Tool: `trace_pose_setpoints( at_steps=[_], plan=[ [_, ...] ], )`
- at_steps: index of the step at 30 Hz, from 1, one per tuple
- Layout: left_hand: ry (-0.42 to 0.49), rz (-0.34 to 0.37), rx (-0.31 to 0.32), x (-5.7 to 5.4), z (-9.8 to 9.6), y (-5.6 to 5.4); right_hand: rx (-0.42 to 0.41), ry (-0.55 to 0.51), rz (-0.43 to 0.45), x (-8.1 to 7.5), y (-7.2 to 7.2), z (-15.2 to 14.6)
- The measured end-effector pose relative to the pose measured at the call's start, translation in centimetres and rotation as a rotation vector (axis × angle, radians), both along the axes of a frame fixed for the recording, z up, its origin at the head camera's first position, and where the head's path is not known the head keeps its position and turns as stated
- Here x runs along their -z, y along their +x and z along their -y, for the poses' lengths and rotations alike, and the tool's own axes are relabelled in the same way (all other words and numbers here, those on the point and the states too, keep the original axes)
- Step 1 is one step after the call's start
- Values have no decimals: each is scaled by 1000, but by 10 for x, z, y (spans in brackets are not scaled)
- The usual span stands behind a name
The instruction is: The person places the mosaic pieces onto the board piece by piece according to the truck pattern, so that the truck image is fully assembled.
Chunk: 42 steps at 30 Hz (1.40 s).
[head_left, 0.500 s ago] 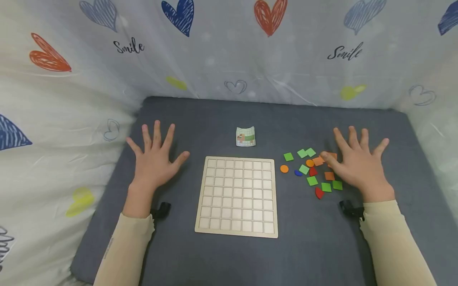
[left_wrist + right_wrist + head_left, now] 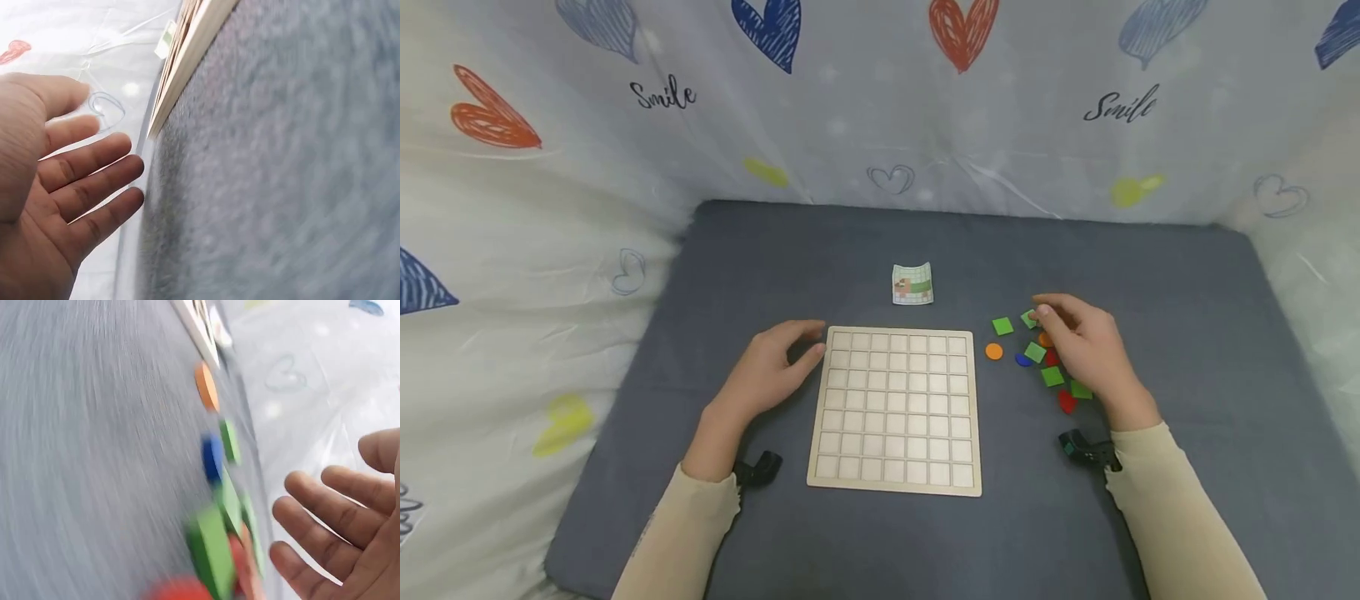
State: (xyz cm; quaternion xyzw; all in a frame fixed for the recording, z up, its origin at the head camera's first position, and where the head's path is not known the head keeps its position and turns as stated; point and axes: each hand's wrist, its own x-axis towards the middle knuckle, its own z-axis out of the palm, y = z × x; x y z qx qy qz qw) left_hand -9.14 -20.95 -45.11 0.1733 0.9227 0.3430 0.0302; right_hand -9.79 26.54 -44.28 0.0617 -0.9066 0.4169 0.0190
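Note:
A pale wooden grid board (image 2: 895,492) lies flat on the grey table. My left hand (image 2: 766,367) is beside the board's upper left corner, its thumb and fingers apart; whether the tips touch the edge I cannot tell. In the left wrist view that hand (image 2: 69,181) holds nothing. Over the loose coloured pieces my right hand (image 2: 1086,342) hovers, relaxed, and in the right wrist view no piece is between its fingers (image 2: 325,509). Around it lie green squares (image 2: 1003,326), an orange disc (image 2: 994,352), a blue piece (image 2: 1023,360) and red pieces (image 2: 1067,402). The hand hides some pieces.
A small picture card (image 2: 912,284), slightly curled, lies beyond the board. The grey table (image 2: 775,258) is bordered by a white curtain (image 2: 835,108) printed with hearts, at the back and sides. A black wrist camera (image 2: 760,469) sits on each wrist.
Both hands have moved inward from their spread poses. The left has come to the board's left edge, and the right has shifted left over the pieces, its fingers drawn closer together.

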Motion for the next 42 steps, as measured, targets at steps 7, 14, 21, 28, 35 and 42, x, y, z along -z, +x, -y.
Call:
trace_pose_setpoints(
  at_steps=[7,14,21,28,35,42],
  plan=[
    [102,-7,56,14,10,9,17,-13,-84,24,-7,28],
    [157,20,157,21,9,9,-79,36,-194,39,-9,21],
    [143,18,172,28,13,11,-155,111,-209,49,-9,17],
    [134,5,168,33,17,11,-134,123,-207,50,-9,17],
    [108,14,184,30,17,10,-142,142,-253,48,-11,16],
    [83,13,188,28,17,10,-144,156,-199,43,-8,15]
  ],
)
